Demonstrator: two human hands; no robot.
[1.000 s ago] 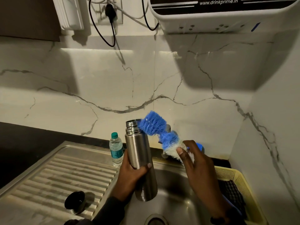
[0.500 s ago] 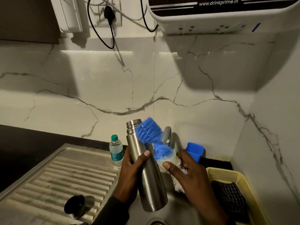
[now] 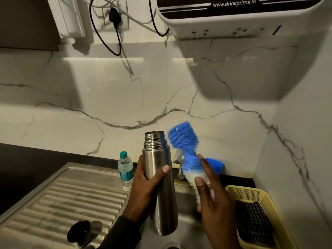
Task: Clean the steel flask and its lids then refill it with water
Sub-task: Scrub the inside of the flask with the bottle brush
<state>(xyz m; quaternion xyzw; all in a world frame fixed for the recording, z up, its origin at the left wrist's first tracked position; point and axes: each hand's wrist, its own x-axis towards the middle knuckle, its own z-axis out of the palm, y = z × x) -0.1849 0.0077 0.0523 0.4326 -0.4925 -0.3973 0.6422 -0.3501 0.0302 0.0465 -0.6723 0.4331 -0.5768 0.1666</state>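
My left hand grips the steel flask around its middle, holding it nearly upright over the sink with its threaded mouth open. My right hand holds a bottle brush by its white lower bristles, and the blue bristle head points up just to the right of the flask's mouth, outside it. A dark round lid lies on the ribbed drainboard at the lower left.
A small plastic water bottle with a green cap stands behind the steel drainboard. The tap and a blue cup sit behind the brush. A yellow basket holding a checked cloth is at right. A wall-mounted water purifier hangs above.
The flask has come more upright and the brush head has shifted from touching the flask's mouth to standing clear on its right.
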